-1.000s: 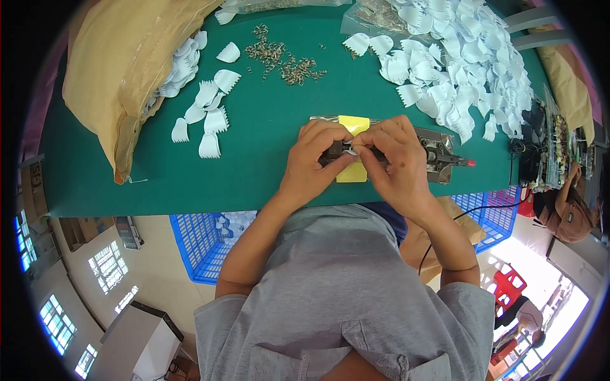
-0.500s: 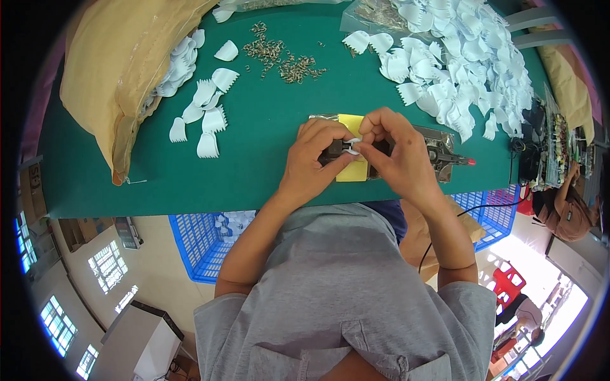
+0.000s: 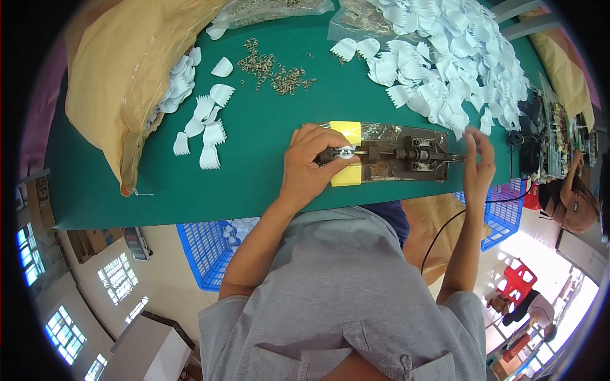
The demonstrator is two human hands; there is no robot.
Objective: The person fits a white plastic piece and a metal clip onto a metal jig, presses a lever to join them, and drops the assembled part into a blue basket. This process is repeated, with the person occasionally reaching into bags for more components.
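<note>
My left hand (image 3: pixel 308 159) is closed around the dark end of a bench-top toggle clamp press (image 3: pixel 427 154), thumb and fingers pinching a small white plastic piece (image 3: pixel 346 152) there. Yellow tape (image 3: pixel 346 176) wraps the press base beneath that piece. On the other side, my right hand (image 3: pixel 479 162) is closed over the end of the press's lever, hiding its red tip. Loose white scalloped pieces (image 3: pixel 213 133) lie to the left, and a heap of small metal clips (image 3: pixel 291 81) lies farther back.
A large pile of white scalloped pieces (image 3: pixel 454 60) covers the back right. A brown sack (image 3: pixel 117 95) spills more at the left. Clear bags of clips (image 3: pixel 273 9) lie at the far edge. Blue baskets (image 3: pixel 202 254) stand below the green table (image 3: pixel 254 184). A black cable (image 3: pixel 445 225) hangs at the right.
My right hand has left the white piece and moved right to the end of the lever, uncovering the press. My left hand stays at the white piece.
</note>
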